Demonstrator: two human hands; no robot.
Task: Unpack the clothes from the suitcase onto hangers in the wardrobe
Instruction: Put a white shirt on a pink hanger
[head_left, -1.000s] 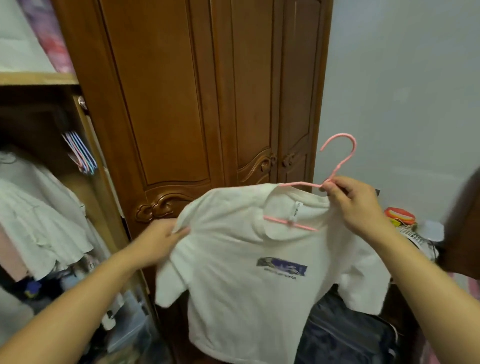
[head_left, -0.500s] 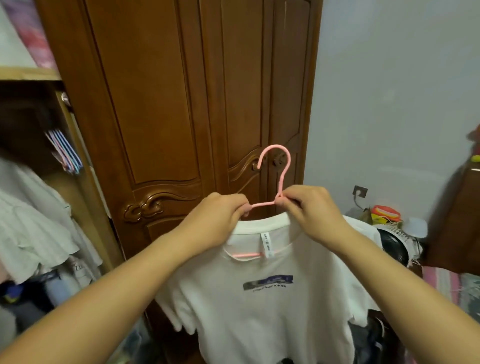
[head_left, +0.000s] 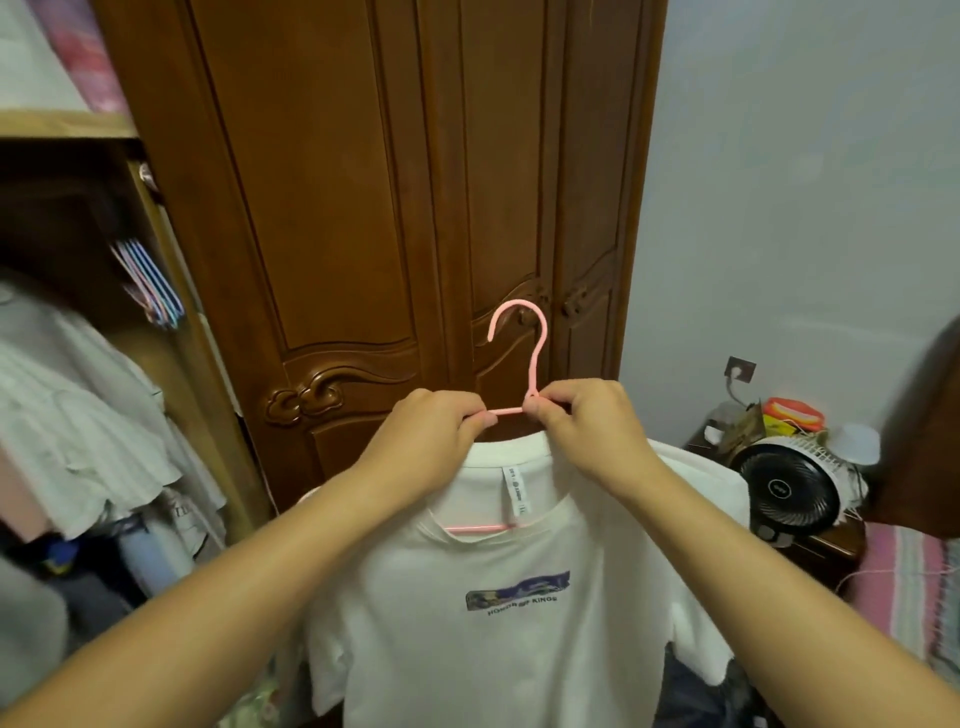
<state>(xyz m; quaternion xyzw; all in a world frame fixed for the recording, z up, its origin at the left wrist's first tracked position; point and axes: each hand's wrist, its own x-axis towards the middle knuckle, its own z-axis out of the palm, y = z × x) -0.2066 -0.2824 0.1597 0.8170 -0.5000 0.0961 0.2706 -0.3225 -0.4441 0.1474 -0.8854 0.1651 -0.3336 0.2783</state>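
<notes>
Both hands, left hand (head_left: 434, 441) and right hand (head_left: 582, 431), pinch the pink hanger (head_left: 530, 364); keep the white shirt (head_left: 519, 597) level while hooking it.

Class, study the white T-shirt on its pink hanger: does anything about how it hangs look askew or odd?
Slightly. The white T-shirt hangs unevenly on the pink hanger: its collar is bunched under the right hand and sags open below the left hand, baring the hanger's lower bar. Nothing looks damaged.
</notes>
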